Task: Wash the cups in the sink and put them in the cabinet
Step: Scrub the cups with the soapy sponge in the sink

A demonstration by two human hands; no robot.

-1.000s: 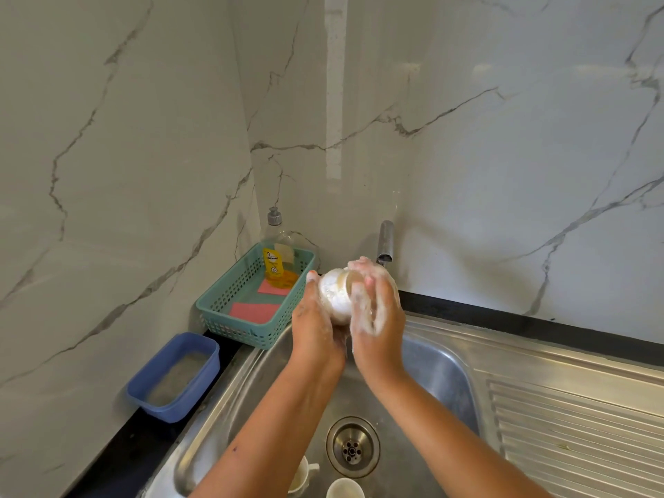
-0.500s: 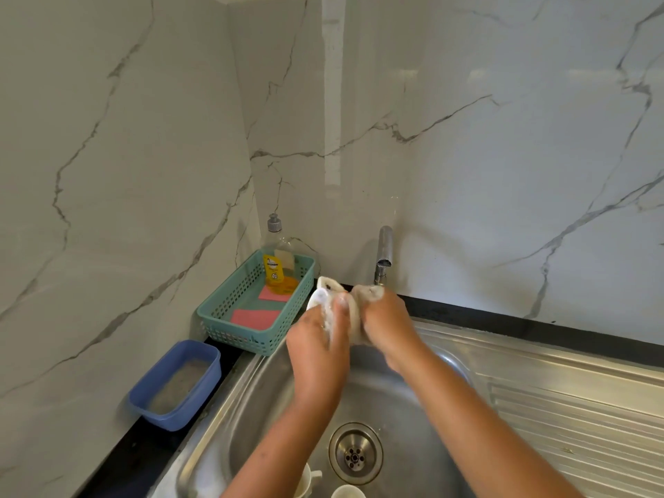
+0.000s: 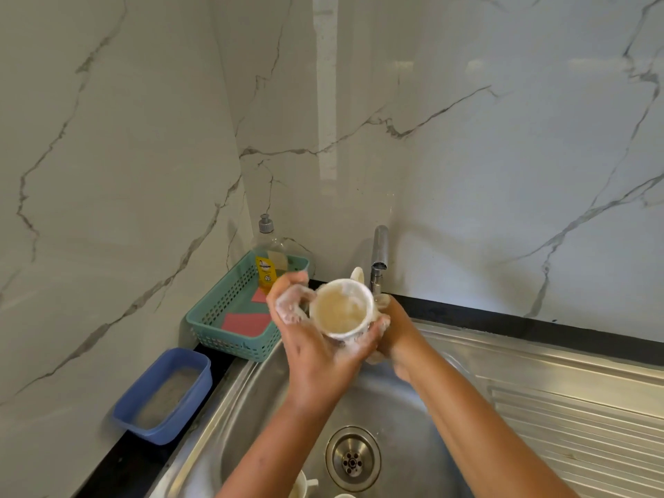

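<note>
cup [image 3: 341,308] held over sink [image 3: 424,433], just under tap [image 3: 379,251] | left hand [image 3: 316,345] curled round its foamy side | right hand [image 3: 393,330] behind it (fingers hidden, we cannot tell) | risk: we judge suds could let it slip onto waiting cups [image 3: 303,486]

**Soft light, glossy glare, bowed edges**

Even, fairly bright light is filling the scene; a tall white streak is glaring on the marble back wall [image 3: 467,174], with fainter patches reflecting to its right; the steel sink [image 3: 251,407] is gleaming dully; the tap [image 3: 380,246] is casting a faint shadow on the wall beside it; straight edges are bowing towards the frame borders; the cup [image 3: 339,307] and left hand [image 3: 316,361] are looking slightly smeared.
</note>
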